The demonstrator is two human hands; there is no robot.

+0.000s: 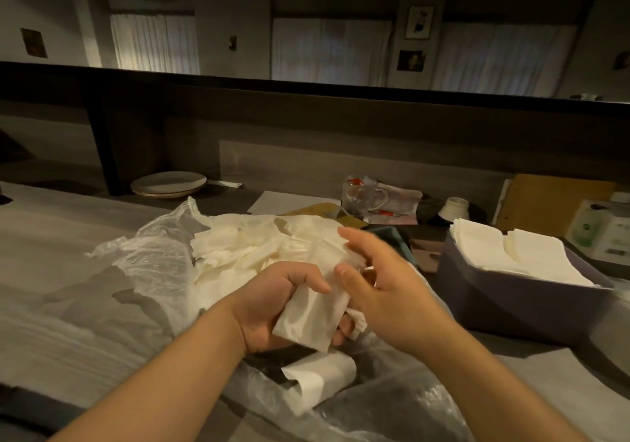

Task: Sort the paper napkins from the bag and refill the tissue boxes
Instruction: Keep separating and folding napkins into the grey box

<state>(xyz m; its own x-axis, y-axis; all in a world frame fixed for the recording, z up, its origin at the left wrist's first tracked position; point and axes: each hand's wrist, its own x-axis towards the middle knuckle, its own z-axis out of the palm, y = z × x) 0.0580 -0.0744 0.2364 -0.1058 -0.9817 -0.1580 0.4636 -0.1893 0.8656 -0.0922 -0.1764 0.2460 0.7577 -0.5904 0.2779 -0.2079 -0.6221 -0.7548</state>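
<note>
A clear plastic bag (143, 257) lies open on the counter with a heap of crumpled white napkins (259, 240) spilling from it. My left hand (272, 308) grips a small stack of folded napkins (310, 315) in front of the heap. My right hand (381, 285) hovers just right of that stack, fingers spread and relaxed, its thumb close to the stack's top edge. A grey tissue box (504, 302) stands at the right, filled with flat white napkins (511, 254). One more folded napkin (317, 380) lies on the plastic near the front.
At the back stand stacked plates (168, 184), a sheet of paper (289, 203), a glass mug (361, 196) on printed wrappers, a small white cup (455, 208), and a brown cardboard box (552, 203) with a green-labelled package (596, 233). A dark raised ledge (306, 97) runs behind.
</note>
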